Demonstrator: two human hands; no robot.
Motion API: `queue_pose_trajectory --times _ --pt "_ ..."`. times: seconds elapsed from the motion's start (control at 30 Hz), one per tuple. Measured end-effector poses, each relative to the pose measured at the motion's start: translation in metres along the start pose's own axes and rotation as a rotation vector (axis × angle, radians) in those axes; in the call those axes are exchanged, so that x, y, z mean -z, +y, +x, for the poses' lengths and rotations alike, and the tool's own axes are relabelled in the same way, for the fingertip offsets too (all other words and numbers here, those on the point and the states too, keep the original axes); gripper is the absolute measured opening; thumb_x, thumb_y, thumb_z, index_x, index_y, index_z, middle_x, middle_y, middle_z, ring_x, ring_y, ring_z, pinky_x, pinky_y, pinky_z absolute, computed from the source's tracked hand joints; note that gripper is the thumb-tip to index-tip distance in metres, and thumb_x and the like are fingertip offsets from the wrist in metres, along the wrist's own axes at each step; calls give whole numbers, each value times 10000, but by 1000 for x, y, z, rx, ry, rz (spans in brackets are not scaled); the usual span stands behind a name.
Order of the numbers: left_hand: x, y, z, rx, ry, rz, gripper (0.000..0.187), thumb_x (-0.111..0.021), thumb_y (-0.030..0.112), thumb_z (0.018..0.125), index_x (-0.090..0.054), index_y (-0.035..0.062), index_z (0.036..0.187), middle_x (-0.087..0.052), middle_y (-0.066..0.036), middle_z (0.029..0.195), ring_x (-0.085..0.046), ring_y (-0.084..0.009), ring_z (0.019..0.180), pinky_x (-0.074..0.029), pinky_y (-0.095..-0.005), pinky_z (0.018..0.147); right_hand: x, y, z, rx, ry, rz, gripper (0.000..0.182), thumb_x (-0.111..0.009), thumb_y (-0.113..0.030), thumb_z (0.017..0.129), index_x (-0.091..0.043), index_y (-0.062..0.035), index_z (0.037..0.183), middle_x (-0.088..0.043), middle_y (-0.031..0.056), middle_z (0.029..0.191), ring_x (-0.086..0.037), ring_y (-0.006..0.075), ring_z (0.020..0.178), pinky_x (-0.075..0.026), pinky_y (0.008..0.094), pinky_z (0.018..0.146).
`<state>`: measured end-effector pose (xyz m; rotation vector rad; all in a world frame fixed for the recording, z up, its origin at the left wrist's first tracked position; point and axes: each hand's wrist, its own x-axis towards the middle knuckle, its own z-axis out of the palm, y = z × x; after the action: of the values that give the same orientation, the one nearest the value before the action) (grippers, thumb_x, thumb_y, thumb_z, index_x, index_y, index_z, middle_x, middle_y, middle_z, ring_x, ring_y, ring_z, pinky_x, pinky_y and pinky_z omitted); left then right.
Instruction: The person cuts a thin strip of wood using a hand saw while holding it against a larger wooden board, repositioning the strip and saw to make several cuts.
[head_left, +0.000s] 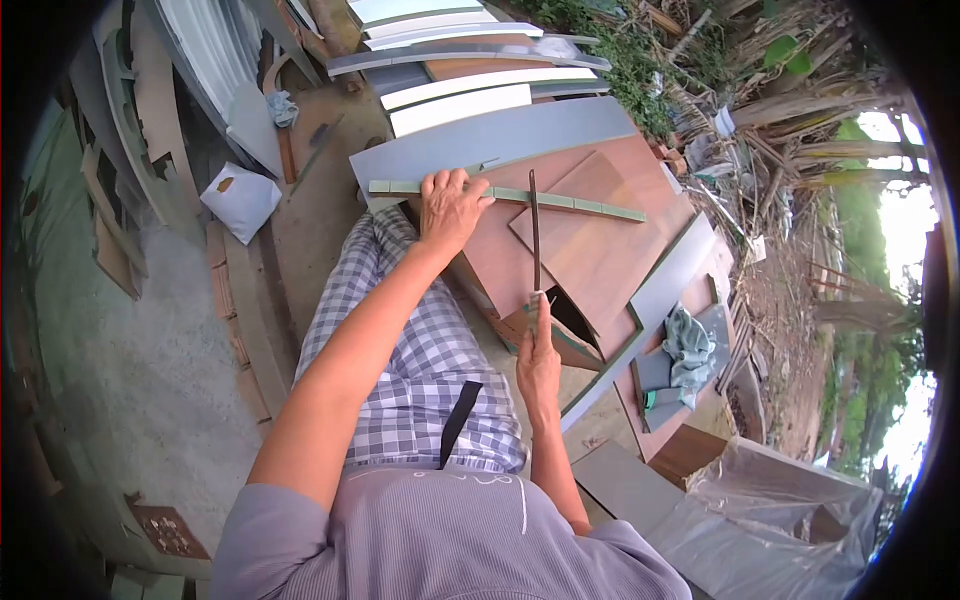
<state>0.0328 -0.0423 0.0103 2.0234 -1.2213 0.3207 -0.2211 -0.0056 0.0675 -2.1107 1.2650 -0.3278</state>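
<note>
A long, narrow green strip [600,208] with cross lines at intervals lies over the brown boards [590,240]. My left hand [452,212] is closed over it left of its middle, fingers curled across the far edge. My right hand [540,365] grips the handle of a tool with a long, thin dark blade [535,235], seen nearly edge-on. The blade points away from me, and its upper part crosses the green strip to the right of my left hand. My legs in checked trousers [400,330] are beside the board stack.
Grey and white panels [480,95] are stacked beyond the boards. A crumpled cloth [690,350] and a green bottle [662,398] lie at the right. Clear plastic sheeting [780,500] covers a box. A white bag [241,203] and leaning boards [130,130] stand at the left.
</note>
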Motion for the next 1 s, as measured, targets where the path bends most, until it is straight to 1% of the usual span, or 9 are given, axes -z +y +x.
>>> queue_pose_trajectory --times 0.13,0.33,0.43,0.53,0.67,0.77,0.87,0.9,1.0 --pt "8 -1 -1 -12 36 52 232 -720 283 803 -666 166 996 -561 -36 941 -515 -244 939 -363 -425 869 -9 -10 18 68 -7 -30 604 -446 -83 973 -233 -220 1521 -630 276 795 -637 416 680 -450 482 616" --pt "2 -3 0 -4 57 47 201 -723 291 805 -644 161 937 -541 -44 931 -486 -236 944 -345 -406 878 -7 -36 46 4 -38 -21 584 -442 -107 978 -241 -186 1521 -621 274 764 -627 408 648 -443 479 596" --pt "2 -5 0 18 42 32 203 -721 295 803 -646 160 934 -542 -44 933 -486 -232 945 -344 -405 878 -13 -13 14 67 -17 -39 590 -423 -79 975 -232 -167 1526 -642 307 974 -663 427 838 -476 480 712" --pt "2 -5 -3 21 34 31 220 -724 286 797 -662 178 978 -555 -27 944 -504 -225 948 -357 -410 882 -15 9 0 138 39 -99 595 -418 -72 970 -233 -173 1527 -628 313 1069 -649 442 930 -480 479 763" --pt "2 -3 0 11 14 31 214 -713 280 808 -654 170 981 -554 -32 955 -504 -231 955 -355 -417 882 6 -37 46 -16 -94 -86 581 -424 -88 965 -253 -159 1515 -633 312 870 -637 445 744 -460 492 658" --pt "4 -4 -3 9 38 18 211 -712 283 804 -652 156 961 -553 -53 954 -497 -239 954 -353 -416 879 -7 -40 84 199 36 -109 570 -434 -104 967 -266 -154 1509 -599 299 733 -610 435 629 -432 493 581" --pt "7 -3 1 16 43 49 208 -713 287 797 -651 136 926 -553 -74 948 -490 -246 949 -349 -410 874 -9 -36 70 190 32 -95 573 -439 -122 970 -261 -173 1513 -583 295 709 -604 428 607 -429 487 570" --pt "7 -3 -1 18 26 24 210 -710 277 805 -637 147 953 -550 -66 960 -494 -246 958 -347 -419 889 -9 -30 55 195 21 -93 573 -439 -122 970 -261 -173 1513 -583 295 709 -604 428 607 -429 487 570" --pt "5 -2 -1 10 55 22 206 -710 285 803 -648 130 924 -555 -73 947 -491 -246 944 -344 -404 878 -12 -11 10 105 -4 -31 604 -427 -105 973 -216 -231 1526 -623 305 998 -598 450 723 -469 341 655"
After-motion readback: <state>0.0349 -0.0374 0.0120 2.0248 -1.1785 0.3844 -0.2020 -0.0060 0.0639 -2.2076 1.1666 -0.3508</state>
